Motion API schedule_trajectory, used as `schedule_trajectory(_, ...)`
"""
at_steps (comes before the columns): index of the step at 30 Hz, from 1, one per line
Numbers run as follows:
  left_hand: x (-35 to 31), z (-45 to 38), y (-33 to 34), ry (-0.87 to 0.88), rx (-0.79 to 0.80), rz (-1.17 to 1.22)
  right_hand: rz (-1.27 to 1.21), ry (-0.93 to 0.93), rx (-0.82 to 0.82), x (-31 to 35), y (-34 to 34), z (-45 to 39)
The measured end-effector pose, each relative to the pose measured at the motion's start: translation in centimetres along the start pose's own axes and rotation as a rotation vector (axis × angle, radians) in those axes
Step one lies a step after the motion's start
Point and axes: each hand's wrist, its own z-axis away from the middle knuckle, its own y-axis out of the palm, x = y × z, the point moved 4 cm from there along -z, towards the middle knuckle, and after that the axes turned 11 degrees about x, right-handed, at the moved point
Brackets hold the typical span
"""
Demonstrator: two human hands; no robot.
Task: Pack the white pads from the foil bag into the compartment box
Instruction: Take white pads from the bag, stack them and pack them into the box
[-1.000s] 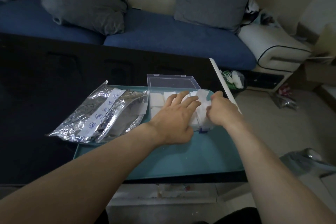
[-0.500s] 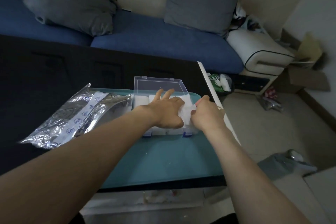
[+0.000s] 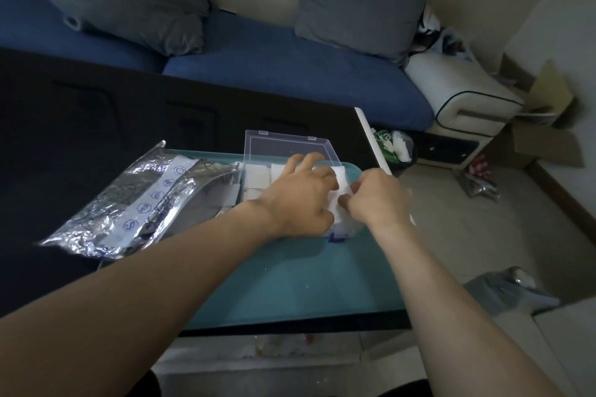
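Observation:
A clear compartment box point(image 3: 258, 151) stands open on a teal tray point(image 3: 290, 280), its lid raised at the back. White pads point(image 3: 258, 176) fill its compartments. My left hand point(image 3: 300, 200) lies flat over the pads with fingers stretched toward the lid. Beside it, my right hand point(image 3: 374, 200) has curled fingers that pinch a white pad point(image 3: 342, 182) at the box's right end. The crinkled foil bag point(image 3: 135, 203) lies to the left of the box, its mouth facing the box.
The tray sits on a dark table point(image 3: 80, 126) whose right edge carries a white strip point(image 3: 374, 145). A blue sofa point(image 3: 290, 74) with grey cushions is behind. A small bin point(image 3: 396, 148), a white footstool point(image 3: 461, 90) and cardboard boxes point(image 3: 541, 126) stand on the floor at right.
My left hand slid further over the pads toward the lid. My right hand stayed at the box's right end on the pad. The camera view shifted slightly.

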Motion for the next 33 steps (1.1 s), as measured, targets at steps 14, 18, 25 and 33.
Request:
schedule_trajectory(14,0.3,0.4,1.6,-0.042,0.178,0.02,0.116,-0.011,0.153,0.9,0.5,0.9)
schedule_trajectory(18,0.4,0.3,1.8,-0.05,0.171,0.026,0.149,-0.019,0.151,1.6,0.8,1.0)
schedule_trajectory(25,0.3,-0.2,2.0,-0.05,0.201,0.017,0.203,-0.052,0.09,1.0,0.5,1.5)
schedule_trajectory(33,0.2,-0.6,1.9,-0.035,0.08,0.025,0.003,-0.273,0.093,-2.1,-0.3,0.5)
